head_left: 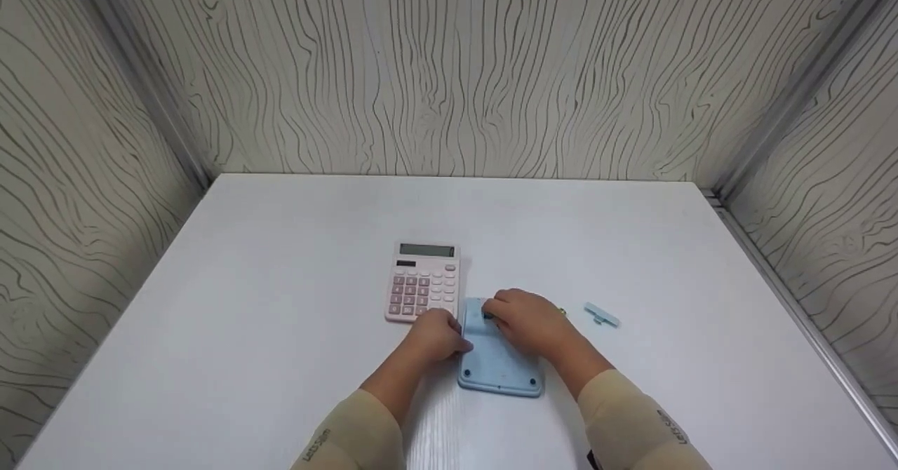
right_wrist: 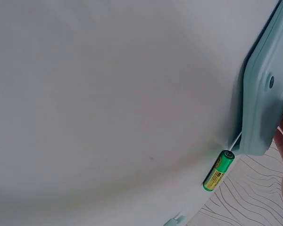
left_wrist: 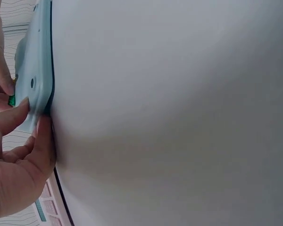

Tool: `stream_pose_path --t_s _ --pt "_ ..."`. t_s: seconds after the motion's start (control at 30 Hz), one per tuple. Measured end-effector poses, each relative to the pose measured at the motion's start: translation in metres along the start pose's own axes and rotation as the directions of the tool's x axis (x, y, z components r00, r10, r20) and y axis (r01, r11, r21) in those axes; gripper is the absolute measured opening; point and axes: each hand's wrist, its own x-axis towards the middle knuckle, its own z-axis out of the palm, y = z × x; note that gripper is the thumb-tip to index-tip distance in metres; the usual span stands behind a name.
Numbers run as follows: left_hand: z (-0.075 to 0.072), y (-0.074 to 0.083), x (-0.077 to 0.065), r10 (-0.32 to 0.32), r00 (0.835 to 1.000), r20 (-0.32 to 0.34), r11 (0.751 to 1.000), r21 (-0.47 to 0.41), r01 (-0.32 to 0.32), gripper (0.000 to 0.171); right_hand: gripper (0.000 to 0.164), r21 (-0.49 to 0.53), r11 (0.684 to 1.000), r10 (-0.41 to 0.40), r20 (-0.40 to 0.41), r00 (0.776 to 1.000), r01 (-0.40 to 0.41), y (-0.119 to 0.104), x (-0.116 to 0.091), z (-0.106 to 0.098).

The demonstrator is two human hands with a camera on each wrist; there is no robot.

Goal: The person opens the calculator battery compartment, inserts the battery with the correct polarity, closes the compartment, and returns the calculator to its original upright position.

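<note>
A light blue calculator lies face down on the white table, its back with dark round feet showing. My left hand grips its left edge, thumb on the back and fingers along the side. Over the far part of the calculator's back, my right hand pinches a green battery, mostly hidden by the fingers. Another battery, green and yellow, lies on the table beside the calculator. Farther right is a small light blue battery cover.
A pink calculator lies face up, just beyond my left hand. The white table is bounded by wood-grain patterned panels at the back and both sides.
</note>
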Motion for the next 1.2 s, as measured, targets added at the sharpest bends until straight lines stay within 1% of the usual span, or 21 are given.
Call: stream_pose_path --t_s 0.17,0.23,0.43,0.53,0.67,0.77,0.9,1.0,1.13,1.2 --pt "0.000 0.001 0.000 0.000 1.000 0.000 1.000 0.011 0.000 0.019 0.047 0.034 0.999 -0.040 0.032 0.999 0.039 0.012 -0.012 0.006" --pt "0.001 0.001 0.000 -0.008 1.000 0.001 1.000 0.007 0.008 0.019 0.052 0.047 0.998 -0.052 0.031 0.998 0.051 0.016 -0.017 0.008" --pt "0.001 0.001 0.000 -0.003 1.000 0.008 1.000 0.003 0.003 0.020 0.046 0.083 0.994 -0.074 -0.003 0.997 0.074 0.021 -0.023 0.012" --pt "0.001 0.001 0.002 0.003 1.000 0.011 1.000 0.002 -0.003 0.019 0.044 0.094 0.993 -0.066 0.006 0.998 0.065 0.020 -0.022 0.011" --pt "0.001 -0.001 0.003 0.008 1.000 0.010 1.000 0.006 -0.008 0.019 0.043 0.102 0.994 -0.047 0.042 0.998 0.043 0.018 -0.020 0.010" --pt "0.001 -0.001 0.004 0.009 1.000 0.009 1.000 0.015 -0.009 0.018 0.044 0.104 0.994 -0.050 0.041 0.998 0.045 0.019 -0.020 0.012" --pt "0.002 -0.001 0.004 0.002 1.000 0.010 1.000 0.018 -0.002 0.018 0.044 0.112 0.991 -0.068 0.012 0.998 0.066 0.021 -0.022 0.014" --pt "0.002 -0.001 0.004 -0.004 1.000 0.010 1.000 0.016 0.004 0.018 0.044 0.114 0.991 -0.074 0.012 0.997 0.072 0.022 -0.021 0.013" --pt "0.001 -0.002 0.004 0.001 1.000 0.007 1.000 0.001 -0.001 0.017 0.044 0.094 0.994 -0.064 0.028 0.998 0.061 0.020 -0.020 0.012" --pt "0.001 -0.003 0.004 0.003 1.000 0.006 1.000 -0.008 -0.003 0.017 0.045 0.089 0.995 -0.047 0.033 0.998 0.044 0.019 -0.019 0.011"
